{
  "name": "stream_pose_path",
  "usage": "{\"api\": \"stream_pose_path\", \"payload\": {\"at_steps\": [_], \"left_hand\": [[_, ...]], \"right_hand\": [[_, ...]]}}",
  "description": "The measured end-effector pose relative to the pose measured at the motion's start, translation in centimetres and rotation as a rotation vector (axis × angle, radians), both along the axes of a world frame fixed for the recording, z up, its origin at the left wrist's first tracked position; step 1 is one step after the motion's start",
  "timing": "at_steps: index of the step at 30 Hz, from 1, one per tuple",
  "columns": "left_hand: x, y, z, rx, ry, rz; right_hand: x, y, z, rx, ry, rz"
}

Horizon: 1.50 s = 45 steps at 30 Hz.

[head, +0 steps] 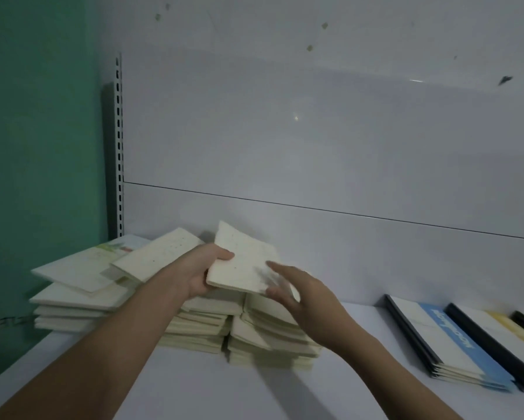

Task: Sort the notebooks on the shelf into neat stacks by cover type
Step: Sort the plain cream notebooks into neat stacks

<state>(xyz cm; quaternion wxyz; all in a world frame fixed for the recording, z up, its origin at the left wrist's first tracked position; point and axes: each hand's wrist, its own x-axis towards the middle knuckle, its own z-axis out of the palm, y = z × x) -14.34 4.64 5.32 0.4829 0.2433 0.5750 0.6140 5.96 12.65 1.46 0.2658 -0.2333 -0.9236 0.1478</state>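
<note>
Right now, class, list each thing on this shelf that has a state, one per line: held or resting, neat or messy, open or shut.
Left hand: grips the cream speckled notebook, lifted and tilted above the piles.
Right hand: open, fingers by the notebook's right edge.
Cream notebook stacks: resting, uneven.
Left pile of pale notebooks: resting, top ones askew.
Black-spined notebooks with blue and yellow covers: shut, lying in an overlapping row.

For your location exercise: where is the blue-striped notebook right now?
In the head view, the blue-striped notebook tops a stack at the right end of the shelf, beside a yellow-striped notebook, apart from both hands.
</note>
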Motion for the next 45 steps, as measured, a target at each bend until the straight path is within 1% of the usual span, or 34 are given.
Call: {"api": "stream_pose_path", "payload": {"at_steps": [2, 3, 6, 8, 10, 13, 17, 19, 21, 24, 26, 28, 30, 32, 36, 39, 41, 42, 44, 45], "left_hand": [[-0.6, -0.6, 0.1, 0.038, 0.045, 0.039], [-0.8, -1.1, 0.3, 0.054, 0.069, 0.066], [-1.4, -2.1, 0.4, 0.084, 0.095, 0.126], [-1.9, -2.7, 0.2, 0.097, 0.116, 0.129], [-2.4, -3.2, -0.1, 0.093, 0.129, 0.122], [-2.8, -4.2, -0.4, 0.071, 0.126, 0.109], [-3.2, -4.4, -0.5, 0.072, 0.107, 0.107], [-3.1, -4.3, -0.4, 0.086, 0.098, 0.103], [-2.8, -4.2, -0.2, 0.093, 0.095, 0.090], [-2.6, -4.3, -0.1, 0.088, 0.130, 0.063], [-2.2, -4.4, 0.0, 0.077, 0.179, 0.042], [-1.8, -4.2, -0.3, 0.061, 0.192, 0.027], [-1.0, -4.1, -0.6, 0.054, 0.172, 0.014], [0.0, -3.9, -0.7, 0.063, 0.115, -0.013], [1.1, -3.4, -0.5, 0.070, -0.014, -0.059], [0.9, -3.4, -0.6, 0.068, -0.024, -0.049], [0.4, -3.5, -0.7, 0.059, 0.016, 0.004], [0.2, -3.6, -0.7, 0.061, 0.031, 0.032], [-0.2, -3.7, -0.6, 0.087, 0.033, 0.078], [-0.4, -3.7, -0.4, 0.108, 0.030, 0.098]], "right_hand": [[0.7, 1.1, -0.7, -0.153, 0.023, -0.096], [0.8, 1.5, -1.2, -0.198, -0.004, -0.132], [0.3, 1.4, -1.9, -0.249, -0.166, -0.140], [-0.6, 0.8, -2.4, -0.203, -0.269, -0.114], [-1.3, 0.7, -3.0, -0.171, -0.328, -0.133], [-1.6, 0.8, -3.1, -0.169, -0.338, -0.193], [-1.7, -0.2, -2.9, 0.024, -0.374, -0.208], [-1.5, -0.5, -3.3, 0.050, -0.303, -0.221], [-0.8, -0.4, -3.4, 0.024, -0.165, -0.242], [0.2, -0.5, -2.4, -0.165, 0.248, -0.311], [0.4, -1.0, -1.7, -0.183, 0.457, -0.329], [0.0, -1.6, -1.4, -0.211, 0.578, -0.310], [-0.5, -2.7, -0.9, -0.233, 0.657, -0.281], [-1.1, -3.9, -0.4, -0.184, 0.638, -0.232], [-2.9, -6.2, -1.1, 0.001, 0.386, -0.097], [-3.6, -6.8, -1.5, 0.074, 0.291, -0.010], [-3.5, -6.5, -1.5, 0.033, 0.211, 0.053], [-3.2, -6.1, -1.5, -0.039, 0.190, 0.064], [-2.6, -5.0, -1.6, -0.222, 0.276, 0.002], [-2.2, -4.3, -1.7, -0.254, 0.326, -0.070]]}}
